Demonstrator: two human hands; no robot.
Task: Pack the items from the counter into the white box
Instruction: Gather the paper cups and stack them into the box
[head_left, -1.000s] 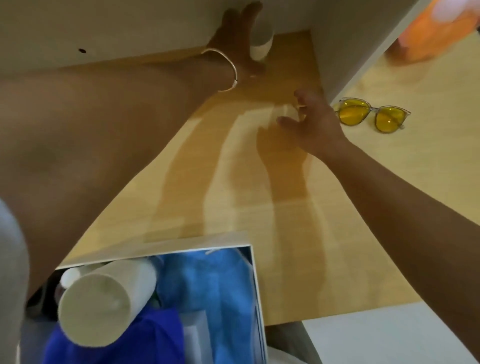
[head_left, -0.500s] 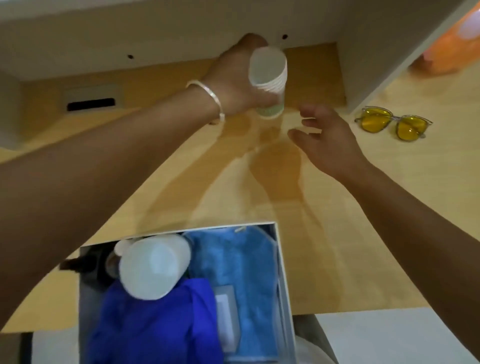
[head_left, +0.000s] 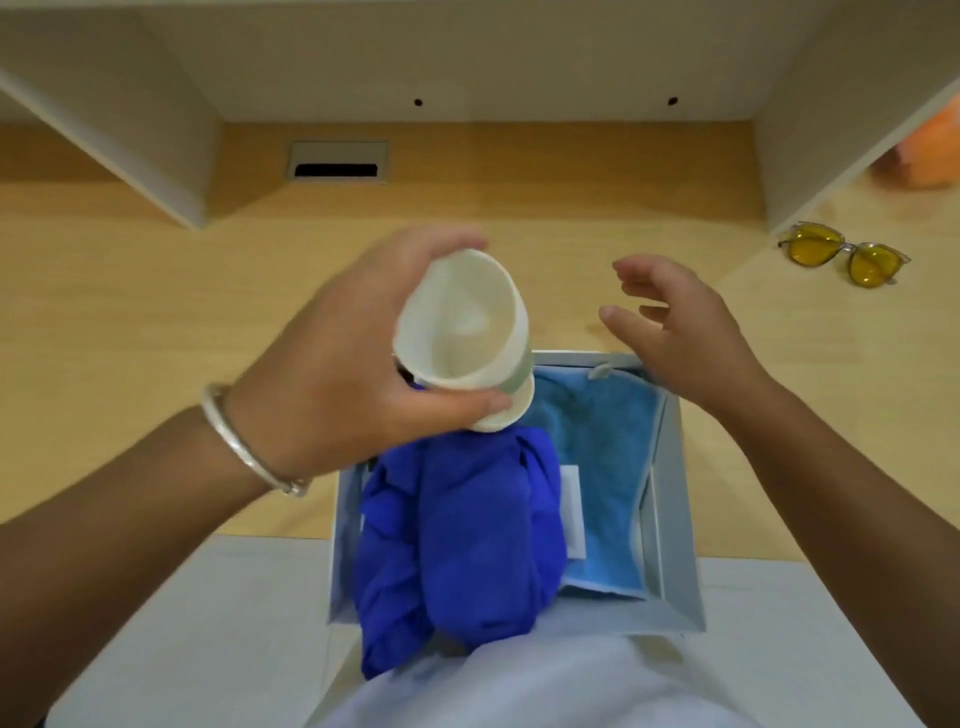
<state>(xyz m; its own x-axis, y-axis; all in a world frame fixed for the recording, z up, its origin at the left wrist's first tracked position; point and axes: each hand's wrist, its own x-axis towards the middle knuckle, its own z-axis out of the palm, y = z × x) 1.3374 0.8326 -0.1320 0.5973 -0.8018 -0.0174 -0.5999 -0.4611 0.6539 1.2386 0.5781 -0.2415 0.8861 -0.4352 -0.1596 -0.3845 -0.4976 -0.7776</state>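
My left hand (head_left: 343, 374) grips a stack of white paper cups (head_left: 462, 332), mouth tilted toward me, just above the far left corner of the white box (head_left: 675, 519). The box sits at the counter's near edge and holds a dark blue cloth (head_left: 462, 540) and a light blue towel (head_left: 597, 467). Another white cup (head_left: 511, 410) shows in the box, right beneath the held stack. My right hand (head_left: 680, 332) hovers empty, fingers spread, over the box's far right corner. Yellow-lensed glasses (head_left: 844, 254) lie on the counter at the right.
The wooden counter (head_left: 156, 312) has white shelf partitions at left (head_left: 130, 145) and right (head_left: 810, 130), and a cable slot (head_left: 337, 163) at the back. An orange object (head_left: 930, 156) sits behind the right partition. My light-coloured clothing (head_left: 545, 686) fills the bottom edge.
My left hand lifted the cup stack from the back of the counter and brought it toward me, over the box. My right hand drew back with it, staying empty.
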